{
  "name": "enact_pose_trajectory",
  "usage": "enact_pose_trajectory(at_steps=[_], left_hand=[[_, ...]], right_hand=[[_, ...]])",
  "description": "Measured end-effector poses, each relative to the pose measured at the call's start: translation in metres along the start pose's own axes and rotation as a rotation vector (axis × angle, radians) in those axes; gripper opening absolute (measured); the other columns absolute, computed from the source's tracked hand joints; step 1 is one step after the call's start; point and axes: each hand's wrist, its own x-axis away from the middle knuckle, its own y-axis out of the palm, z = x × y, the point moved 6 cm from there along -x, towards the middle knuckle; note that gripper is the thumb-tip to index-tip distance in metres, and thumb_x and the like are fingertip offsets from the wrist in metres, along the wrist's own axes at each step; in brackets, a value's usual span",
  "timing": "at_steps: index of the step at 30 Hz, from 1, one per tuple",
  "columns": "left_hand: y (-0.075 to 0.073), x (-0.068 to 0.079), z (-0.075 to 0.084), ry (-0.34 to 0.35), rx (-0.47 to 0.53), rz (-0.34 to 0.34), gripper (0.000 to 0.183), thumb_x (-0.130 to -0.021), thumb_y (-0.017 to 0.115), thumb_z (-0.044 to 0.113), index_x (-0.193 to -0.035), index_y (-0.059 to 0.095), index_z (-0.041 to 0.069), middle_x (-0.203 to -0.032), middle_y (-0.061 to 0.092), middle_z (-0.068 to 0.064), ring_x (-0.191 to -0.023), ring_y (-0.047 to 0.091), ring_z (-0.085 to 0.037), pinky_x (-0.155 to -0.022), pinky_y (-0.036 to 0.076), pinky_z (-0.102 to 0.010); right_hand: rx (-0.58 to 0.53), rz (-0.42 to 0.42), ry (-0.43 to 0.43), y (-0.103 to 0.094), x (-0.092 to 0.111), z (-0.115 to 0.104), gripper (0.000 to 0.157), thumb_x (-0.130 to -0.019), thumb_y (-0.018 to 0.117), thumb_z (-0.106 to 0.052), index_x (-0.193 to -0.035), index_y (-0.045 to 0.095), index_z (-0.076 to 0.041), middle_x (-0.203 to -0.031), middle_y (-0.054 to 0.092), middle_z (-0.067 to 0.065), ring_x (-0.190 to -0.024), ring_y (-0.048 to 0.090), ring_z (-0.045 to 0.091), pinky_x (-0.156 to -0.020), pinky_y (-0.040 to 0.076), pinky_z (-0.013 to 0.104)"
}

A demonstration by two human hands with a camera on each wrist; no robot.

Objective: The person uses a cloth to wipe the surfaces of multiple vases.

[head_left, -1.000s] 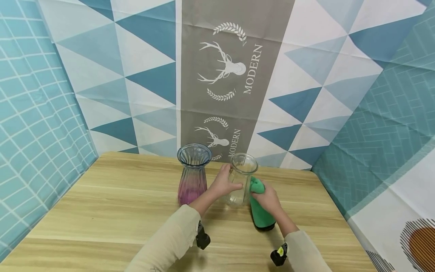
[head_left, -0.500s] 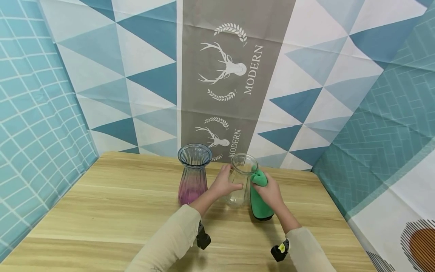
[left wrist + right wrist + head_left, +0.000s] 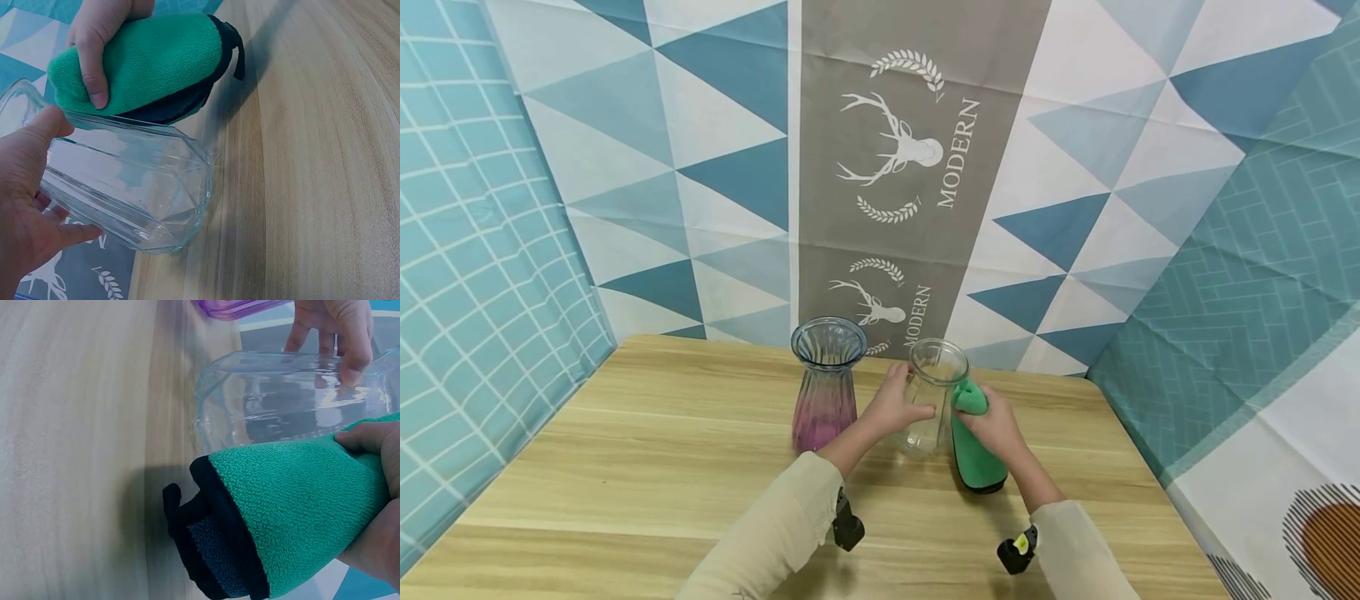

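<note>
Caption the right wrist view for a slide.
Right hand grips a green, black-edged cloth beside a clear glass vase held by the left hand.

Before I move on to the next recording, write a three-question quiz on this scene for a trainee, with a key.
1. True or false: the right hand grips the cloth.
2. The left hand holds: (a) the cloth, (b) the clear vase, (c) nothing.
3. Fill in: the other vase is pinkish purple at its base and ____ at its rim.

Key: 1. True. 2. b. 3. Blue.
</note>
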Motion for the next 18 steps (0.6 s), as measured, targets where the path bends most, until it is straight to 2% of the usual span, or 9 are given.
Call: enact_pose_trajectory(at_steps=[5, 11, 18], left_hand=[[0.000, -0.001, 0.000, -0.007, 0.011, -0.001, 0.066, -0.075, 0.073, 0.019, -0.129, 0.041, -0.001, -0.128, 0.041, -0.018, -0.118, 0.047, -0.035, -0.100, 0.043, -0.045], [-0.002, 0.000, 0.001, 0.005, 0.020, 0.011, 0.068, -0.074, 0.073, 0.019, -0.130, 0.041, 0.000, -0.128, 0.041, -0.018, -0.119, 0.046, -0.032, -0.100, 0.043, -0.044], [0.000, -0.001, -0.001, 0.002, 0.006, 0.008, 0.069, -0.073, 0.074, 0.020, -0.130, 0.041, -0.001, -0.127, 0.042, -0.018, -0.117, 0.048, -0.032, -0.100, 0.044, -0.043]], right_hand=[[0.011, -0.012, 0.003, 0.004, 0.000, 0.005, 0.043, -0.084, 0.067, -0.012, -0.124, 0.055, -0.003, -0.117, 0.061, 0.019, -0.103, 0.058, 0.032, -0.079, 0.051, 0.045], [0.026, -0.037, -0.013, 0.009, -0.001, 0.011, 0.049, -0.084, 0.066, -0.011, -0.131, 0.051, -0.004, -0.123, 0.059, 0.019, -0.108, 0.057, 0.034, -0.082, 0.051, 0.046], [0.043, -0.056, 0.008, 0.014, -0.001, 0.022, 0.037, -0.084, 0.066, -0.009, -0.119, 0.058, -0.003, -0.109, 0.063, 0.015, -0.096, 0.059, 0.027, -0.073, 0.050, 0.038]])
